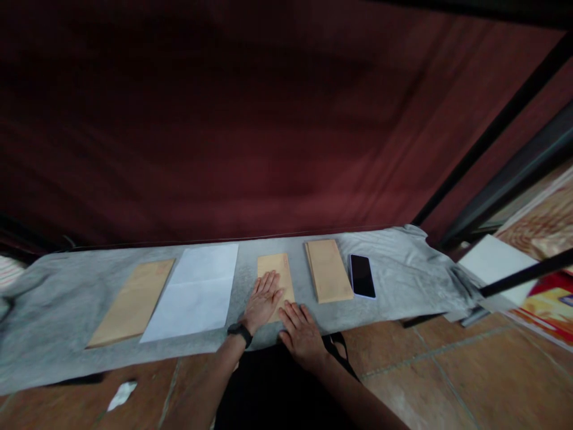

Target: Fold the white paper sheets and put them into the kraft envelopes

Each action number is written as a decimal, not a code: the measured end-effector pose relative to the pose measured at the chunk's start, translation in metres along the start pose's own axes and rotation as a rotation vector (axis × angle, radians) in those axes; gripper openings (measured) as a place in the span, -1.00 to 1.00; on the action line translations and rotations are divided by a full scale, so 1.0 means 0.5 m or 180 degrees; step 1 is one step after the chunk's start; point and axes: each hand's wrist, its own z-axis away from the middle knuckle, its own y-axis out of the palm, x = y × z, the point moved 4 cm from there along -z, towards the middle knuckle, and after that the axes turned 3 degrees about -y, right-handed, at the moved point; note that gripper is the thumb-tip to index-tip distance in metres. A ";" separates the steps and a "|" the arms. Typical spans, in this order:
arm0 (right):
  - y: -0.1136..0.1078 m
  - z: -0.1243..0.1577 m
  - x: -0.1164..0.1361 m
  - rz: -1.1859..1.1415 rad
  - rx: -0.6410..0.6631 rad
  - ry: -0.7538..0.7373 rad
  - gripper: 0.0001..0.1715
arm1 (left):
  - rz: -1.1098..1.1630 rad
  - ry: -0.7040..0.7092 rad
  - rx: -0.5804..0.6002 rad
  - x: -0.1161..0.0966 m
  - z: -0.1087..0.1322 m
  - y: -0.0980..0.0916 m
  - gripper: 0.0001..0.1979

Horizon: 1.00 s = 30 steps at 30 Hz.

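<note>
Spreading across the back is a dark red curtain (250,119), and under it a grey cloth (403,280) covers the long low surface I work at, with a tiled floor (425,370) on my side. On the cloth, from my left, lie a long brown envelope (132,301), a white sheet (197,292) just beside it, then the middle envelope (273,266) right in front of me. Past a gap of bare cloth come a stack of envelopes (328,270) and a dark phone (362,276) at the stack's right edge.

My left hand (262,298), with a black wristband (240,332), lies flat and open on the near left part of the middle envelope, fingers together and stretched out. My right hand (302,331) is also flat and open, its fingertips at the envelope's near end. Neither hand grips anything; both only press down.

I judge this envelope light and thin, stiff enough to hold a crease yet easy to bend or dent. Lying flat on soft cloth, it gives no edge to grab, so I would slide it off or lift a corner with a fingertip, then pinch a long edge. Whether it holds anything inside I cannot tell.
</note>
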 end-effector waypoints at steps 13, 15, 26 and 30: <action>-0.008 -0.089 -0.025 -0.0290 0.0385 0.0119 -0.55 | -0.0272 0.0683 -0.0303 -0.037 0.202 -0.038 -0.47; 0.007 -0.124 -0.027 -0.0186 0.0523 -0.0011 -0.53 | -0.0276 0.0719 -0.0333 -0.041 0.210 -0.044 -0.48; 0.009 -0.253 -0.090 0.0051 0.0483 0.0677 -0.54 | -0.0104 0.0619 -0.0261 -0.046 0.205 -0.055 -0.48; 0.025 -0.238 -0.082 0.0093 0.0494 0.0803 -0.50 | -0.0038 0.0565 -0.0289 -0.042 0.203 -0.050 -0.49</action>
